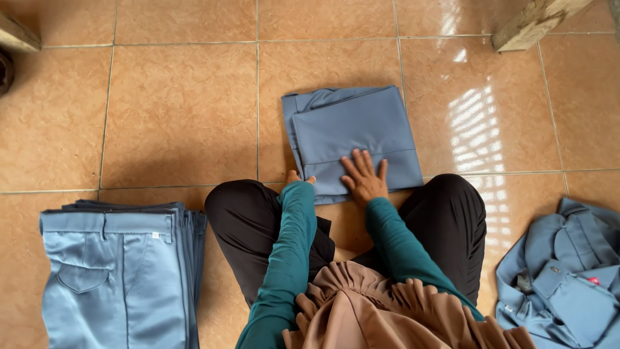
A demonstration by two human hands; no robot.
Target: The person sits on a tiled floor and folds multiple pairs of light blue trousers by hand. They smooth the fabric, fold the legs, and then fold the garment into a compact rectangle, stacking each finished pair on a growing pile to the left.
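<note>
A folded grey-blue garment (352,129) lies on the tiled floor right in front of my crossed legs. My right hand (363,176) rests flat on its near edge, fingers spread. My left hand (298,176) is at the garment's near left corner; only the fingertips show past my teal sleeve, touching the cloth's edge.
A stack of folded light blue trousers (119,258) lies at my left. A loose heap of blue garments (568,271) lies at my right. A wooden post foot (533,22) stands at the far right, another wooden piece (16,35) at the far left. Orange floor tiles (181,110) surround me.
</note>
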